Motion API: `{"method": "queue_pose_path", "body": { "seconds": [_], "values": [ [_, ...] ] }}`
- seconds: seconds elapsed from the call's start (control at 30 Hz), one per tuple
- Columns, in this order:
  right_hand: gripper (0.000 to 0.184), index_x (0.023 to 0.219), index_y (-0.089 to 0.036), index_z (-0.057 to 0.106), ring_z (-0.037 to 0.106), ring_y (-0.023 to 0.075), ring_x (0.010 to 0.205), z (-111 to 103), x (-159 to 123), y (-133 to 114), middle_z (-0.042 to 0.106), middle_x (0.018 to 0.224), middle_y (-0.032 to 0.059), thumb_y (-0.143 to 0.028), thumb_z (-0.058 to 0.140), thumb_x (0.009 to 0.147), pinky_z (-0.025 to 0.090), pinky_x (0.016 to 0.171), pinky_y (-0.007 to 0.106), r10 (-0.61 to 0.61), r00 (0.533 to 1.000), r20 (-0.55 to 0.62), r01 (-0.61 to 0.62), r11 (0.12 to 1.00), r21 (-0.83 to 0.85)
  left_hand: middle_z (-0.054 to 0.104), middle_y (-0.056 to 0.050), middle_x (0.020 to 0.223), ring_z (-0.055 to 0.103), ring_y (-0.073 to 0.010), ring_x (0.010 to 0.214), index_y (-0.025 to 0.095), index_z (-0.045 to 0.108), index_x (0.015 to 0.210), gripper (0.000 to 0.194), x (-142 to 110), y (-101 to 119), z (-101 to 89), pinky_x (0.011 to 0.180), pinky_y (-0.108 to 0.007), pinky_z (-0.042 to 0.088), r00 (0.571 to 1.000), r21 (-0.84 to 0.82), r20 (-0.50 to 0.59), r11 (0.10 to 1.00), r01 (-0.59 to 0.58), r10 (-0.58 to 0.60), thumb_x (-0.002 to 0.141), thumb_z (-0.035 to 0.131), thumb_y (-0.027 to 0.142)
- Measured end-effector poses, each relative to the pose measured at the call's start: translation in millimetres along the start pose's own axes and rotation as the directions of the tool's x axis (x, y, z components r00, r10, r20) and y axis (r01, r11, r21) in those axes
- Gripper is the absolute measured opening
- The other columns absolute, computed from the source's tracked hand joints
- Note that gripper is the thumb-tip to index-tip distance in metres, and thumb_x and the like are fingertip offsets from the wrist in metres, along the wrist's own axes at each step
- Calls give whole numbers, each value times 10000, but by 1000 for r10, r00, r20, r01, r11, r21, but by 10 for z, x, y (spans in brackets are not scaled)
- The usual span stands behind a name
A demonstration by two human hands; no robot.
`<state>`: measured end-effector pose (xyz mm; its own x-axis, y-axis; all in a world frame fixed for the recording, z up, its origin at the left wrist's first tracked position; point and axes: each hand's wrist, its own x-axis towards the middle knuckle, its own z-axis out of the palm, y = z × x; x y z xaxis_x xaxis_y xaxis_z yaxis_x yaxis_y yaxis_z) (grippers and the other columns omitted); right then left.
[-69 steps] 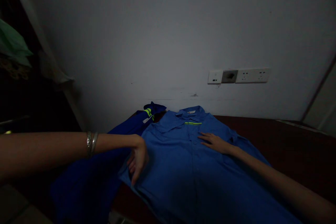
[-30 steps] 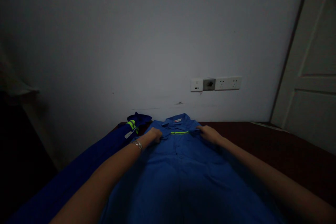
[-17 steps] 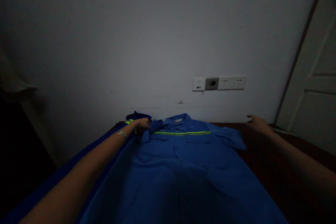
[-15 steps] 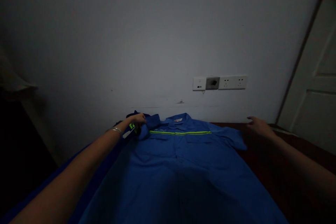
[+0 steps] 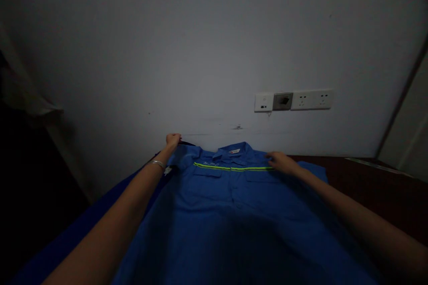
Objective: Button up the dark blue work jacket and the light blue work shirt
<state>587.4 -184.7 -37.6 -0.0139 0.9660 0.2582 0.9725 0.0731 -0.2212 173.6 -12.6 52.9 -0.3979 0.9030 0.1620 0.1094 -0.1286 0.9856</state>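
1. Because laid front up on the desk (image 5: 351, 176), collar (image 5: 246, 149) at 12 o'clock, shows chest stripe of blue shirt (image 5: 207, 218).
2. Gripping sleeve (image 5: 187, 151) at 11 o'clock, left hand's (image 5: 173, 139) fingers closed; probably tensioning cloth.
3. Hovering or touching near 1 o'clock with right hand (image 5: 281, 162), fingers loosely curled; cannot tell if gripping.
4. Reaching inward from 7 and 5 o'clock, arms extended.

A dark reddish-brown tabletop (image 5: 354, 182) carries a blue shirt (image 5: 214, 218) lying face up.
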Motion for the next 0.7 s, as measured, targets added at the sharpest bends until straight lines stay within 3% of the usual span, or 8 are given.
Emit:
{"method": "queue_pose_path", "body": {
  "seconds": [0.17,0.3,0.43,0.57,0.7],
  "values": [
    [339,1013,-119,628,586,175,896,426,379,-992,642,1006,89,-158,450,728,410,801,228,-253,966,58,238,951,196,542,-9,587,477,-81,444,118,542,711,93,-528,-421,655,442,-197,379,987,-117,100,984,137,-125,706,453,142],
    [302,963,-123,650,594,179,818,763,582,-1571,664,920,80,-175,434,757,412,739,240,-345,939,-8,328,885,331,555,-13,604,471,-69,423,106,573,721,139,-941,-757,881,420,-180,366,967,-162,164,961,224,-197,657,469,173],
    [257,821,-126,679,590,168,698,1044,726,-1864,675,784,70,-164,433,758,403,655,230,-347,938,-3,316,849,424,566,-17,660,474,-57,429,108,579,837,270,-1170,-955,797,401,-159,342,966,-258,169,938,233,-194,670,425,253],
    [252,790,-131,678,581,160,714,1216,807,-1944,673,782,60,-163,430,764,387,642,216,-359,933,-12,321,816,481,522,3,589,427,-46,380,109,565,801,284,-1226,-1091,603,370,-152,292,968,-386,235,906,171,-82,666,396,293],
    [281,743,-120,682,556,150,663,1289,865,-1907,659,713,50,-231,428,787,374,613,214,-366,930,27,307,816,491,448,30,460,357,-54,321,124,540,654,250,-1189,-1189,483,352,-168,262,970,-258,231,957,136,-75,696,354,285]
  ]
}}
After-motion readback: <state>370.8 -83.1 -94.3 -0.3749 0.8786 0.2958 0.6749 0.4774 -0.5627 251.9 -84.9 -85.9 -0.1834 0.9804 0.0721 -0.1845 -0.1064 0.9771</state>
